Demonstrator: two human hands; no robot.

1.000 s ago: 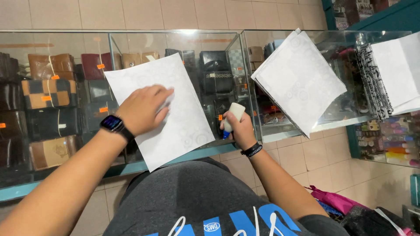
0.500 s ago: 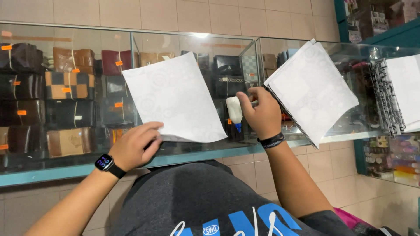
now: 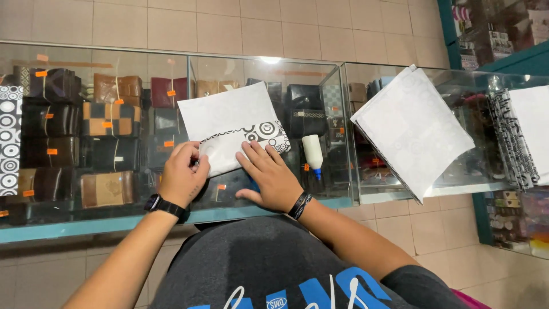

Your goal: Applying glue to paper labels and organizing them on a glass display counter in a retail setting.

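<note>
A: Two hands low in the head view, both on one sheet. Left hand (image 3: 183, 174), black watch on the wrist, at about 7 o'clock from the frame centre; fingers curled, pinching the sheet's near left edge.

B: And the right hand (image 3: 269, 174)?

A: At 6 o'clock, flat, fingers spread, palm down, pressing the near right part of the same sheet. Dark band on that wrist.

B: The sheet itself?

A: White patterned paper (image 3: 229, 123), folded so a strip of black-and-white circles shows across it. It lies on the glass table (image 3: 274, 60), just past both hands, toward 11 o'clock, turned at a slant.

B: Anything beside it?

A: Small white glue bottle (image 3: 313, 154) with a blue tip, lying on the glass at 3 o'clock from the right hand, near it but not touching, tip pointing toward the person.

B: Farther out?

A: Stack of white sheets (image 3: 414, 129) at 2 o'clock, well apart from the hands, one corner hanging over the near edge of the table. More black-and-white patterned sheets (image 3: 514, 137) at the far right. Under the glass, from 9 to 12 o'clock, rows of wallets (image 3: 108, 117), brown, black and chequered, with small orange tags.
</note>
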